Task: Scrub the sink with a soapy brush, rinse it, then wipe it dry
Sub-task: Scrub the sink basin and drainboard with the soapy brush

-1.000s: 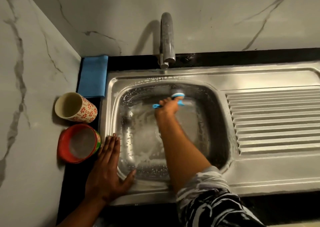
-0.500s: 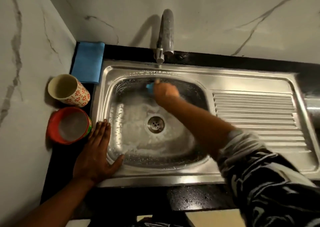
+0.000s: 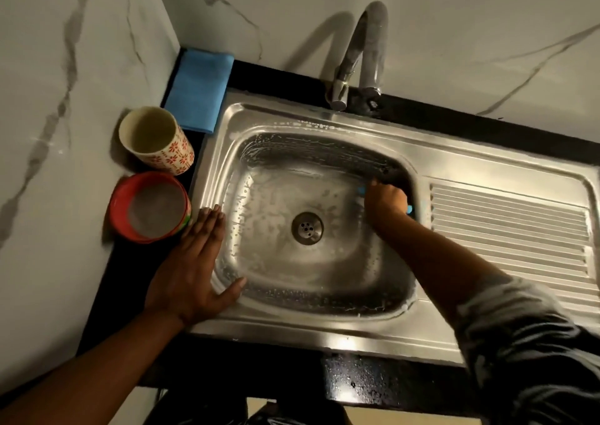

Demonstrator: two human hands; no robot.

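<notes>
The steel sink fills the middle of the view, its basin streaked with white soap foam around the drain. My right hand is closed on a blue brush and presses it against the basin's right wall; only small blue bits of the brush show beside the fingers. My left hand lies flat with spread fingers on the sink's front left rim, thumb at the basin edge. A folded blue cloth lies in the back left corner. The tap arches over the back rim, with no water running.
A floral cup and a red bowl of cloudy liquid stand on the black counter left of the sink. A ribbed drainboard lies to the right. Marble walls close in at the left and back.
My right hand has carried the brush from the basin's back wall under the tap over to its right wall. My left hand has stayed planted on the rim. The camera shifted.
</notes>
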